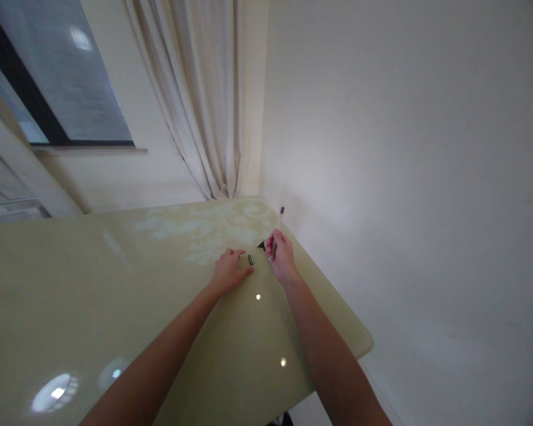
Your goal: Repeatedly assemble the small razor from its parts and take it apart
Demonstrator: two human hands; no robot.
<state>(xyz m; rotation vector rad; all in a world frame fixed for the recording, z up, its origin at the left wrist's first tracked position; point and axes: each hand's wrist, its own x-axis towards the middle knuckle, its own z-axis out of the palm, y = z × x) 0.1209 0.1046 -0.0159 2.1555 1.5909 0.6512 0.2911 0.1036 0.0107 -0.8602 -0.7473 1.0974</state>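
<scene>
A small dark rectangular piece point(250, 260) lies on the pale green tabletop point(160, 296), between the thumb and forefinger of my left hand point(231, 269). Those fingers are spread, with the hand resting on the table and not closed on the piece. My right hand point(279, 247) is closed around a slim, pale stick with a dark tip point(280, 218), which points up and away. Just left of the right hand's fingers is a small black T-shaped piece point(262, 245); whether the fingers touch it is unclear.
The table's far corner meets a white wall point(404, 177) on the right. Beige curtains point(204, 100) hang behind the table, beside a dark-framed window point(71, 77). Bright light reflections show on the glossy tabletop.
</scene>
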